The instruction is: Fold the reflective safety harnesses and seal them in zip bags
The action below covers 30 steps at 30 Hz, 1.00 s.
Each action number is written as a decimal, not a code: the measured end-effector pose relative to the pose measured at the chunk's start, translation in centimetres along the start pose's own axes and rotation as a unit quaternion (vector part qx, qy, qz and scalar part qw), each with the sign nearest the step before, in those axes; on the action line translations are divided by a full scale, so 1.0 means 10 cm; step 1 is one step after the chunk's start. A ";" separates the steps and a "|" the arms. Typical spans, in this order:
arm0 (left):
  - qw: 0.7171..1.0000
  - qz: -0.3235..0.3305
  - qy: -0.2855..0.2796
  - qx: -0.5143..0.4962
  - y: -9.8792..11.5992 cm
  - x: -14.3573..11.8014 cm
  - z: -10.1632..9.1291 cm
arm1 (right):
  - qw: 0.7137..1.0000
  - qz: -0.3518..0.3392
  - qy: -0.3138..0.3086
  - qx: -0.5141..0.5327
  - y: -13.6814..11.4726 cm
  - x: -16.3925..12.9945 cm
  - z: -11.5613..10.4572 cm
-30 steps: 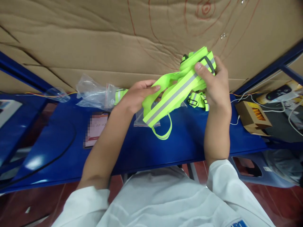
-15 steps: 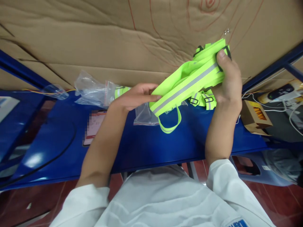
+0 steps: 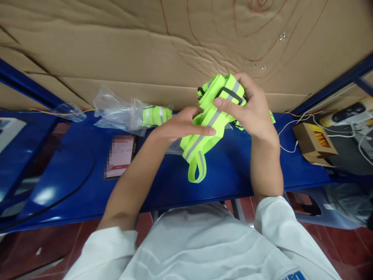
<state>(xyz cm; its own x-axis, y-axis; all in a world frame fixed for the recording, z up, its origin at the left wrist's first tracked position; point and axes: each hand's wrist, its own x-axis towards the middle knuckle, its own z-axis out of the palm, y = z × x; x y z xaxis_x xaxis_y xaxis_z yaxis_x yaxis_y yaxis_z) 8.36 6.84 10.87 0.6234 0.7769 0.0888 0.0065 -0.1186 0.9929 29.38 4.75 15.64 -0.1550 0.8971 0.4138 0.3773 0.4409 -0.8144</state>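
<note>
The right hand [image 3: 253,112] grips a bright yellow-green strap [image 3: 204,132] with grey shiny stripes. Its fingers [image 3: 225,105] are curled tight around the folded top of the strap, where a black buckle [image 3: 230,93] sits. The left hand [image 3: 180,126] is just beside it, with flat fingers pressed on the strap's middle and the thumb under it, so it holds the strap too. The strap is up in the air above the blue worktop [image 3: 163,182], and one loop hangs down toward it.

Left of the strap, a clear plastic bag [image 3: 116,112] lies on the worktop with another rolled strap [image 3: 155,115] inside. Below that bag lies a phone [image 3: 120,155]. Far to the right of the strap stands a small brown box [image 3: 313,143] with a white cable [image 3: 288,132] near it. Behind the strap stands a big cardboard sheet [image 3: 116,46].
</note>
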 end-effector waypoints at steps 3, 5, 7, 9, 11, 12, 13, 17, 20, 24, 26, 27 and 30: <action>0.999 -0.034 -0.038 0.013 -0.03 0.01 0.03 | 1.000 -0.023 0.015 0.000 0.03 0.02 -0.03; 0.997 -0.043 -0.064 0.032 0.00 0.00 0.05 | 0.999 -0.032 0.024 0.015 0.05 0.03 -0.03; 0.998 -0.022 -0.042 0.048 0.04 -0.02 0.08 | 0.998 -0.028 0.016 0.053 0.07 0.03 -0.01; 0.999 0.006 0.006 0.049 0.05 -0.02 0.12 | 0.994 -0.009 -0.008 0.106 0.09 0.04 0.02; 1.000 0.009 0.026 0.008 0.00 0.00 0.19 | 0.989 0.002 -0.010 0.149 0.11 0.04 0.04; 0.999 0.004 0.023 -0.031 -0.04 0.01 0.23 | 0.988 -0.002 0.005 0.157 0.12 0.04 0.04; 0.997 0.000 0.015 -0.076 -0.09 0.03 0.27 | 0.987 -0.012 0.027 0.156 0.12 0.05 0.04; 0.973 -0.005 -0.070 -0.218 -0.27 0.10 0.42 | 0.992 -0.042 0.071 0.091 0.14 0.05 -0.01; 0.960 -0.022 -0.123 -0.250 -0.32 0.10 0.46 | 0.996 -0.033 0.063 0.044 0.15 0.04 -0.05; 0.938 -0.044 -0.150 -0.309 -0.34 0.07 0.55 | 0.993 -0.058 0.101 0.034 0.16 0.05 -0.07; 0.914 -0.061 -0.171 -0.363 -0.35 0.06 0.65 | 0.987 -0.086 0.129 0.040 0.16 0.06 -0.09; 0.903 -0.071 -0.181 -0.382 -0.35 0.06 0.69 | 0.985 -0.097 0.139 0.041 0.16 0.06 -0.10; 0.905 -0.091 -0.194 -0.368 -0.37 0.06 0.74 | 0.982 -0.107 0.149 0.035 0.11 0.05 -0.15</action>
<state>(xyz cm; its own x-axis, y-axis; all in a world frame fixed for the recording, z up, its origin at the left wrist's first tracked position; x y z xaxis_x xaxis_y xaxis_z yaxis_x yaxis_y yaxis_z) 14.52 3.16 6.63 0.8933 0.4487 0.0259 -0.2962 0.5445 0.7847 31.06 5.68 15.53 0.0540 0.7400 0.6704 0.3001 0.6283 -0.7177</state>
